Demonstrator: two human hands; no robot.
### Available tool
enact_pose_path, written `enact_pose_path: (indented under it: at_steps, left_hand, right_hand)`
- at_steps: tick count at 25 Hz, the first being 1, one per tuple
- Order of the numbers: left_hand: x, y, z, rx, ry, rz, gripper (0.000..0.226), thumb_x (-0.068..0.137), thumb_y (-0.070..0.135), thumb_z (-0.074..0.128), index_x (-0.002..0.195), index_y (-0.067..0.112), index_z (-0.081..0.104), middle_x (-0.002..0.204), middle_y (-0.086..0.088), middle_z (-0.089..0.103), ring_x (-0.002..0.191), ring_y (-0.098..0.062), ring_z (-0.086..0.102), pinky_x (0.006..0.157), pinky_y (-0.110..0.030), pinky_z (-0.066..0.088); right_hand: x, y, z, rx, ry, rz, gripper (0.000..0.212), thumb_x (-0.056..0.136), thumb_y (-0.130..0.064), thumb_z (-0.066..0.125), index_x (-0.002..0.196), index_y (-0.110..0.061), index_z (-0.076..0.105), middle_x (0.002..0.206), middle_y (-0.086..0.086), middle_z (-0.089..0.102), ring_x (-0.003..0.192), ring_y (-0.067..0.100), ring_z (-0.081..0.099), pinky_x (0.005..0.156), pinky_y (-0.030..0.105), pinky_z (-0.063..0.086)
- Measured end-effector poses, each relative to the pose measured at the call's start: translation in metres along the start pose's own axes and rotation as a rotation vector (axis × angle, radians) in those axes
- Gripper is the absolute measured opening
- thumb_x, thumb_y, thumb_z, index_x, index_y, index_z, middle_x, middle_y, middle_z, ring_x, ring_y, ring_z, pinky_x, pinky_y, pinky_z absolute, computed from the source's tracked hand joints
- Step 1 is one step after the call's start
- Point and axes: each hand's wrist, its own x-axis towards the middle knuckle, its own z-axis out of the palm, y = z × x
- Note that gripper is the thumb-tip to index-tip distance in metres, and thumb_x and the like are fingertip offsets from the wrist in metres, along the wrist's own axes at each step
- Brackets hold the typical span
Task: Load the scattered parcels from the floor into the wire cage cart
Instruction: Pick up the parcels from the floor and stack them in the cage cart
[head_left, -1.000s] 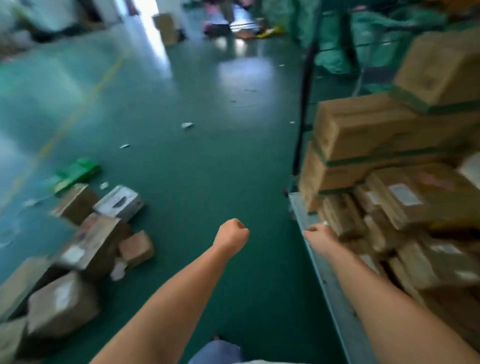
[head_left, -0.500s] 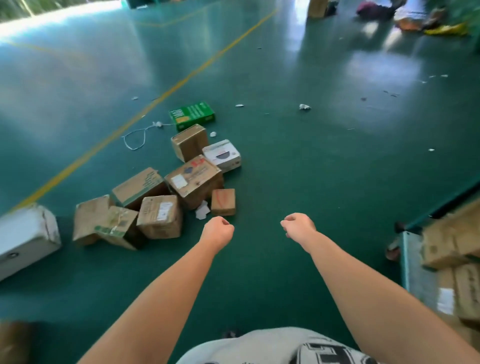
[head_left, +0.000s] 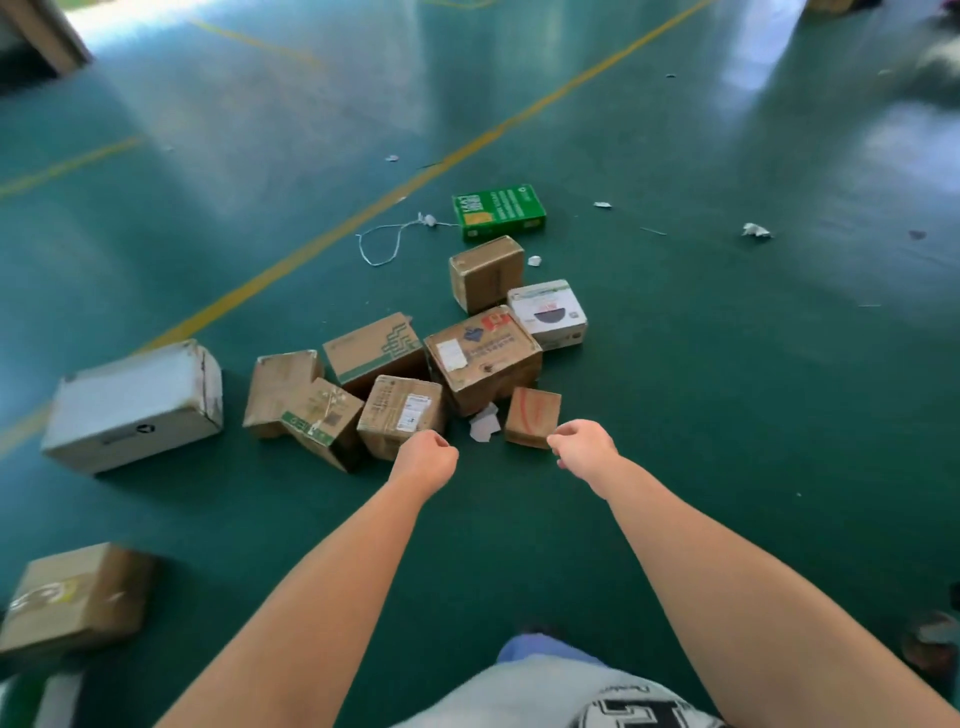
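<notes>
Several cardboard parcels lie in a heap on the green floor ahead of me. A small brown box (head_left: 533, 417) sits nearest, just beyond my right hand (head_left: 583, 447). My left hand (head_left: 427, 457) hovers in front of a labelled carton (head_left: 400, 415). Both hands have curled fingers and hold nothing. Behind these lie a bigger stickered carton (head_left: 483, 358), a white printed box (head_left: 548, 313), a brown cube (head_left: 485, 273) and a green box (head_left: 498, 210). A large white carton (head_left: 135, 405) lies to the left. The wire cage cart is out of view.
Another brown parcel (head_left: 72, 597) sits at the lower left near my feet. A white cord (head_left: 384, 241) and paper scraps (head_left: 756, 230) litter the floor. A yellow painted line (head_left: 467, 150) runs diagonally behind the heap. A sandal (head_left: 935, 639) shows at the right edge.
The view has turned left from the loaded cart to the floor heap, and the cart has left the frame. Both hands have drawn closer to the nearest parcels.
</notes>
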Motion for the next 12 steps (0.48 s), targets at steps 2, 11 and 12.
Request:
enact_pose_path:
  at_steps: [2,11,12]
  left_hand:
    - [0.022,0.013,-0.018,-0.002,0.031,-0.032,0.012,0.093,0.017,0.049,0.095,0.015,0.060,0.098,-0.008,0.064,0.093,-0.026,0.063,0.084,-0.038,0.055]
    - [0.139,0.012,-0.107,-0.075,0.124,-0.178,0.009,0.097,0.018,0.048,0.092,0.015,0.056,0.098,-0.008,0.064,0.092,-0.025,0.065,0.084,-0.041,0.056]
    - [0.160,0.009,-0.120,-0.076,0.118,-0.181,0.008,0.097,0.018,0.048,0.094,0.015,0.056,0.100,-0.008,0.064,0.093,-0.025,0.064,0.085,-0.040,0.055]
  right_hand:
    - [0.029,-0.030,0.005,-0.037,-0.047,-0.034,0.034,0.094,-0.024,0.056,0.125,-0.012,0.058,0.121,0.010,0.062,0.107,0.029,0.062,0.093,0.037,0.050]
    - [0.137,-0.158,0.065,-0.164,-0.182,-0.050,0.031,0.096,-0.019,0.054,0.126,-0.010,0.057,0.121,0.008,0.060,0.096,0.020,0.053,0.071,0.025,0.043]
    - [0.154,-0.174,0.079,-0.134,-0.176,-0.020,0.031,0.096,-0.018,0.055,0.126,-0.010,0.057,0.122,0.009,0.059,0.098,0.021,0.054,0.069,0.026,0.044]
